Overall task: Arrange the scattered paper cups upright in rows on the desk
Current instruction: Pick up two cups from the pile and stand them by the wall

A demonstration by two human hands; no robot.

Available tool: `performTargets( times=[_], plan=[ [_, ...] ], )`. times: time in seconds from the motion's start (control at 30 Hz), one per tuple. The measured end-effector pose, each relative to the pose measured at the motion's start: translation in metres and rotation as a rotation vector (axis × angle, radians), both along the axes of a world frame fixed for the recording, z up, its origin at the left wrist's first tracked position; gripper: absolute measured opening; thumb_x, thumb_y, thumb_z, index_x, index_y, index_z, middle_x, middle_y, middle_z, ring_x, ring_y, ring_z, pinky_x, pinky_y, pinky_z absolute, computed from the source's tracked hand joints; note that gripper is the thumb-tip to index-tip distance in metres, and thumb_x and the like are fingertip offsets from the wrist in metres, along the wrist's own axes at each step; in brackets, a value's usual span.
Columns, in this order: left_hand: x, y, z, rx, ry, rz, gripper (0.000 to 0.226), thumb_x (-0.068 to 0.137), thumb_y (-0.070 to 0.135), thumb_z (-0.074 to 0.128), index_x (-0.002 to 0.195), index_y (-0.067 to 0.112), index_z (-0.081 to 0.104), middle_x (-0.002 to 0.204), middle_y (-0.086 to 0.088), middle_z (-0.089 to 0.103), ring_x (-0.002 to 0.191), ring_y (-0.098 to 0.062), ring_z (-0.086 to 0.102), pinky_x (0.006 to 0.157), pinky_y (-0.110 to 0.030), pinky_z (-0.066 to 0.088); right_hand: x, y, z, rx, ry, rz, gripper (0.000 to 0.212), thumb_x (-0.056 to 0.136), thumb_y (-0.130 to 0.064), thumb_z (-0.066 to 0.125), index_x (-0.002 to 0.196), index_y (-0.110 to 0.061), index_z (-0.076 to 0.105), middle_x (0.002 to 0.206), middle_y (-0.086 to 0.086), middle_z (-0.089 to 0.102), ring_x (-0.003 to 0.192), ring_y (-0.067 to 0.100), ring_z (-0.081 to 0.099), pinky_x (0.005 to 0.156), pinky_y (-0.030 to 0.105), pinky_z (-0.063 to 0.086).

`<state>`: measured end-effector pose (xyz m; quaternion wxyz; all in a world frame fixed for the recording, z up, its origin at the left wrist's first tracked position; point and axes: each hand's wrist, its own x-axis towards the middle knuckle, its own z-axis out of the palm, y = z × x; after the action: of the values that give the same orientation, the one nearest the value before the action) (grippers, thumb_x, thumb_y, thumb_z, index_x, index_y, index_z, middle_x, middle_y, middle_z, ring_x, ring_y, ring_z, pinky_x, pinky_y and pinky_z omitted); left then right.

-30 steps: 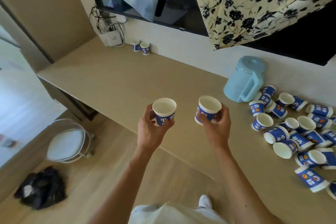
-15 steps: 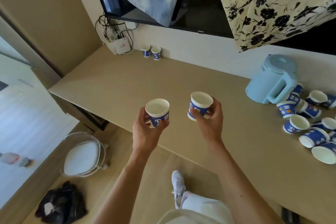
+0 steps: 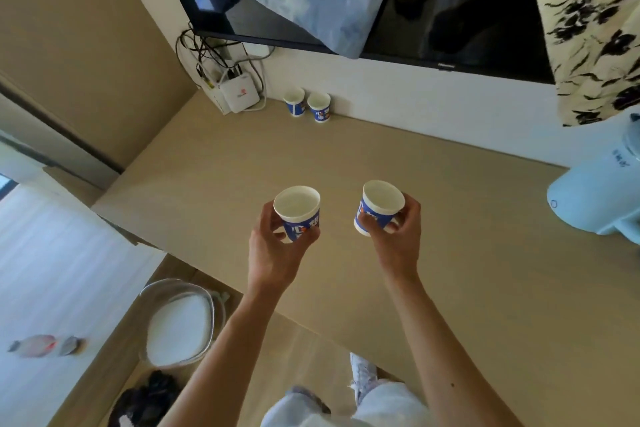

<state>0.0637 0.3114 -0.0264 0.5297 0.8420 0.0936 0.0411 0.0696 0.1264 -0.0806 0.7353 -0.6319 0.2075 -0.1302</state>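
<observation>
4 paper cups show, each white inside with a blue printed wall and a white rim. 2 are held above the worktop [image 3: 450,253], mouths up and apart from each other. The left-held cup [image 3: 298,213] sits close to upright in the fingers of the left hand [image 3: 277,253]. The right-held cup [image 3: 380,206] tilts with its mouth leaning toward the right, gripped near its base by the right hand [image 3: 398,239]. The other 2 stand upright on the worktop at its far edge against the wall, just beside each other: the far left cup [image 3: 294,101] and the far right cup [image 3: 319,107].
</observation>
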Motion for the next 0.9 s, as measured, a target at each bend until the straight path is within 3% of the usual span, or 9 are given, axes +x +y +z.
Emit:
performTargets(
  times=[0.17,0.4,0.53,0.7,0.8,0.9],
  plan=[
    [0.055,0.010,-0.017,-0.036,0.042,-0.054,0.058,0.066,0.029,0.087,0.117,0.032,0.060,0.106,0.017,0.071,0.098,-0.008,0.069,0.087,-0.041,0.060,0.041,0.007,-0.012,-0.079,0.054,-0.031,0.068,0.066,-0.020,0.084,0.126,-0.025,0.053,0.121,-0.012,0.063,0.112,0.010,0.064,0.094,0.033,0.056],
    [0.146,0.026,-0.070,-0.079,0.062,-0.179,0.055,0.072,0.020,0.087,0.116,0.038,0.060,0.107,0.022,0.069,0.098,-0.005,0.068,0.086,-0.034,0.059,0.123,0.016,-0.048,-0.223,0.051,-0.029,0.068,0.073,-0.004,0.088,0.127,-0.024,0.052,0.120,-0.018,0.062,0.113,0.009,0.063,0.096,0.033,0.055],
    [0.192,0.039,-0.107,-0.078,0.030,-0.239,0.058,0.071,0.020,0.088,0.117,0.042,0.059,0.110,0.024,0.068,0.099,-0.006,0.068,0.085,-0.031,0.058,0.179,0.025,-0.083,-0.294,0.042,-0.038,0.068,0.073,-0.004,0.089,0.128,-0.020,0.052,0.122,-0.013,0.062,0.114,0.012,0.063,0.098,0.039,0.055],
    [0.244,0.056,-0.148,-0.070,-0.004,-0.324,0.062,0.068,0.030,0.087,0.123,0.037,0.059,0.111,0.020,0.070,0.100,-0.007,0.070,0.084,-0.032,0.059,0.258,0.041,-0.126,-0.374,0.001,-0.070,0.068,0.073,-0.014,0.090,0.129,-0.023,0.052,0.119,-0.023,0.060,0.109,0.002,0.061,0.086,0.029,0.055],
    [0.268,0.062,-0.165,-0.073,-0.057,-0.372,0.060,0.067,0.033,0.084,0.123,0.035,0.060,0.112,0.021,0.070,0.102,-0.007,0.070,0.083,-0.026,0.058,0.301,0.045,-0.146,-0.396,-0.006,-0.087,0.063,0.074,-0.016,0.087,0.126,-0.027,0.052,0.113,-0.027,0.059,0.100,-0.011,0.058,0.078,0.017,0.053],
    [0.288,0.065,-0.178,-0.086,-0.114,-0.399,0.058,0.067,0.031,0.084,0.120,0.038,0.060,0.111,0.024,0.070,0.103,-0.004,0.069,0.081,-0.016,0.055,0.338,0.043,-0.160,-0.419,-0.016,-0.123,0.060,0.074,-0.015,0.086,0.122,-0.028,0.052,0.109,-0.026,0.059,0.099,-0.011,0.058,0.077,0.017,0.053]
  ],
)
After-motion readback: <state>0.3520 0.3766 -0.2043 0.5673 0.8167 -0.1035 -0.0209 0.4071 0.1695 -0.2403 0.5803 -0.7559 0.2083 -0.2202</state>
